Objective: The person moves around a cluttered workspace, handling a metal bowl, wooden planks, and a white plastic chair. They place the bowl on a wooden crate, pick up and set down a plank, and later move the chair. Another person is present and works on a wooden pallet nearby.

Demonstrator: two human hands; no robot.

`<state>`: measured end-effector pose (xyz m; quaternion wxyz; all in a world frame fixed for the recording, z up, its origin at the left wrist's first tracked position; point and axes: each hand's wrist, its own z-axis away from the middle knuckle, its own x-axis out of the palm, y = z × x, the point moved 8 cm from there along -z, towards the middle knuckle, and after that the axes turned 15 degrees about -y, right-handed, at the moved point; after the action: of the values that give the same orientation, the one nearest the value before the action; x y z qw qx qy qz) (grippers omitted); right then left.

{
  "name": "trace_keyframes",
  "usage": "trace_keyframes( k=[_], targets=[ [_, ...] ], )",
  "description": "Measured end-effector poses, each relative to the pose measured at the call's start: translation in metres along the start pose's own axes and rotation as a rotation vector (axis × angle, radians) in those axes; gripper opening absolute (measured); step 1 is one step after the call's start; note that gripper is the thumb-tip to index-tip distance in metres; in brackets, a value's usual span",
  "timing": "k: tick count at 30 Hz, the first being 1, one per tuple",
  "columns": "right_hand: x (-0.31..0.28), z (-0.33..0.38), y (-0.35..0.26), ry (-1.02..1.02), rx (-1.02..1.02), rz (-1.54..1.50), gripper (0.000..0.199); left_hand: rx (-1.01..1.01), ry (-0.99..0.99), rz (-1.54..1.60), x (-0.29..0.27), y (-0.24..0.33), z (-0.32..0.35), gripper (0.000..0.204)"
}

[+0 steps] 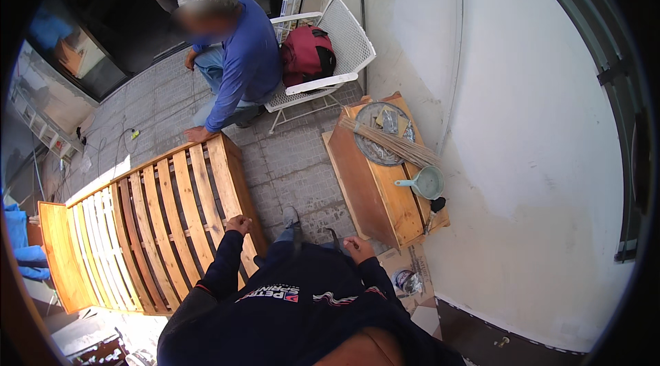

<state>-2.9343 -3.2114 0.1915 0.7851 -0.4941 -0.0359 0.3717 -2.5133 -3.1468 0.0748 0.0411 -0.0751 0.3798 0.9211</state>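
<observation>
Two hands in view, both w/ dark sleeves. Left hand [238,224] is clenched on the near edge of the slatted wooden bed frame [148,228], which lies tilted on the tiled floor [289,166], just left of the person's legs. Right hand [357,248] is loosely curled, grasping nothing, near the knee. Frame looks heavy, stiff, awkward for 1 person; prob. best gripped on the thick side rails, not the thin slats, which could flex or crack. A co-worker in a blue shirt [244,56] crouches at the far end w/ one hand [196,134] on the frame. To the right a wooden cabinet [375,180] lies by the wall, carrying a broom [392,142], a round metal tray [378,133] & a green scoop [426,182]. White chair [344,42] w/ red bag [306,55] stands behind, narrowing the way.
</observation>
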Motion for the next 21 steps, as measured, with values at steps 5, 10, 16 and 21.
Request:
trace_keyframes(
  k=[5, 10, 16, 21],
  targets=[
    [-0.005, -0.046, -0.074, -0.074, -0.066, 0.121, 0.025, 0.171, 0.112, -0.044, -0.032, 0.088, -0.042, 0.019],
    [-0.025, -0.106, -0.117, -0.081, -0.131, 0.102, 0.024, 0.288, 0.062, 0.007, -0.006, 0.159, -0.081, 0.018],
    [-0.072, -0.195, -0.147, -0.054, -0.196, -0.041, 0.022, 0.321, -0.134, -0.298, 0.048, 0.232, -0.119, 0.021],
    [-0.108, -0.26, -0.179, -0.096, -0.269, -0.168, 0.02, 0.369, -0.083, -0.416, 0.036, 0.31, -0.151, 0.018]
  ],
)
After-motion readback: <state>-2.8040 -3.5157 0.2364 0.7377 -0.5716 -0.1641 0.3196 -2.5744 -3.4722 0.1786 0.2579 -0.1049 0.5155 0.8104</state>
